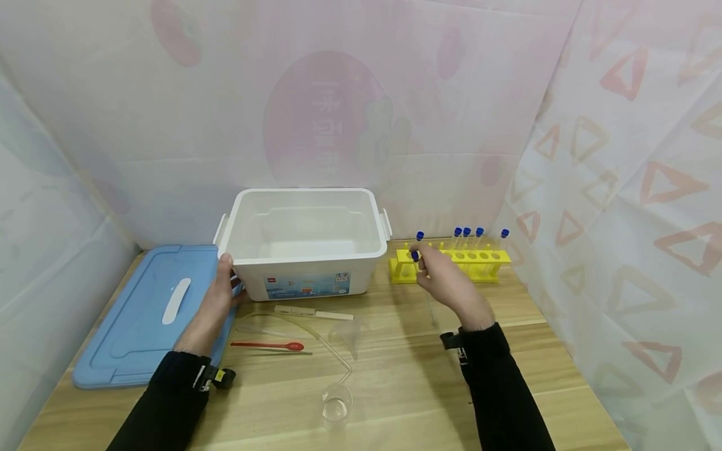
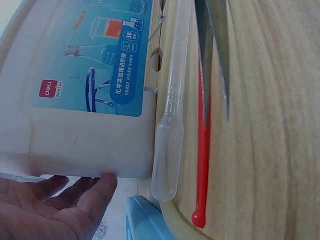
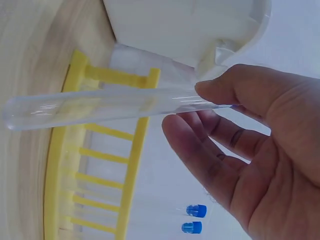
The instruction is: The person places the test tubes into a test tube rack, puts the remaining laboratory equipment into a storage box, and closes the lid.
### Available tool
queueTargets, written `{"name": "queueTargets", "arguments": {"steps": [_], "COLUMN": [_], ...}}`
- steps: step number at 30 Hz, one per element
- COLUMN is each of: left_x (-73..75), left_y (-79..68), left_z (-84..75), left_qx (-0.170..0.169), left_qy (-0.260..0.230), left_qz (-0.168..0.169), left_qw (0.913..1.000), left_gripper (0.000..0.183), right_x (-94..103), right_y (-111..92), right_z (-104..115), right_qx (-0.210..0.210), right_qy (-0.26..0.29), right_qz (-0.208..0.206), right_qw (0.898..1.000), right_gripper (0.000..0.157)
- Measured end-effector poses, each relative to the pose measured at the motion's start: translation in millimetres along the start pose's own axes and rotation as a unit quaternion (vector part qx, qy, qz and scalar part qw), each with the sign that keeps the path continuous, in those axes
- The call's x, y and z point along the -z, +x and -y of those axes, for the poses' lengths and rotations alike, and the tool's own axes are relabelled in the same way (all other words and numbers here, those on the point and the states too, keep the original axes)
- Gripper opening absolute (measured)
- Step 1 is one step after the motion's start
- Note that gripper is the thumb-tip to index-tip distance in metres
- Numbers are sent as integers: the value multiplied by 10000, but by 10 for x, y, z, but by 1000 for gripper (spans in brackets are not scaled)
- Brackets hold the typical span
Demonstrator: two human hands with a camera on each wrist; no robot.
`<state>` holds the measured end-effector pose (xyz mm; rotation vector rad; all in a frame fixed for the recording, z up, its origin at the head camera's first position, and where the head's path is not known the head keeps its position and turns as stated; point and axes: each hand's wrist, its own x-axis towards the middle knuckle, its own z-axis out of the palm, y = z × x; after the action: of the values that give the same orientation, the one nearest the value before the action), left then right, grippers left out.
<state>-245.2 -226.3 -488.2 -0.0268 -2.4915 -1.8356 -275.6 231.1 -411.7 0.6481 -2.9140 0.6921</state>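
My right hand (image 1: 451, 285) pinches a clear test tube (image 3: 100, 107) near its blue-capped (image 1: 415, 256) top, between thumb and fingers. The tube hangs in front of a yellow test tube rack (image 1: 485, 257), its rounded end pointing down to the table. Several other blue-capped test tubes stand in that rack. My left hand (image 1: 211, 304) is at the left end of a white plastic bin (image 1: 245, 272), fingertips (image 2: 107, 182) against its wall. A printed blue label (image 2: 112, 55) is on the bin's front.
A blue lid (image 1: 132, 313) lies at the left. Before the bin are a wooden test tube clamp (image 1: 316, 312), a plastic dropper (image 2: 167, 160), bent tubing (image 1: 333, 351), a funnel (image 1: 350, 338), a red spoon (image 1: 293, 346) and tweezers (image 2: 220, 60). A small clear beaker (image 1: 336, 404) stands nearest me.
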Motion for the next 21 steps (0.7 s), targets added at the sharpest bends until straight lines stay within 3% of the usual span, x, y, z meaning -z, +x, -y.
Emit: {"name": "queueTargets", "arguments": {"steps": [10,21], "left_x": [-8,-3], "left_y": [1,-2], "left_z": [-10,-16], "left_qx": [-21,8], "left_qy": [-115,-92], "left_qz": [18,38], "left_qw": [9999,10000], "left_gripper": [75,76], "right_x": [181,241], "right_y": [-72,-64], "right_z": [-7,-48], "right_qx": [-153,-154], "right_qy": [253,386], "right_qz": [-529,-1424], "right_qw": [9982,9889], "right_gripper": [55,52]}}
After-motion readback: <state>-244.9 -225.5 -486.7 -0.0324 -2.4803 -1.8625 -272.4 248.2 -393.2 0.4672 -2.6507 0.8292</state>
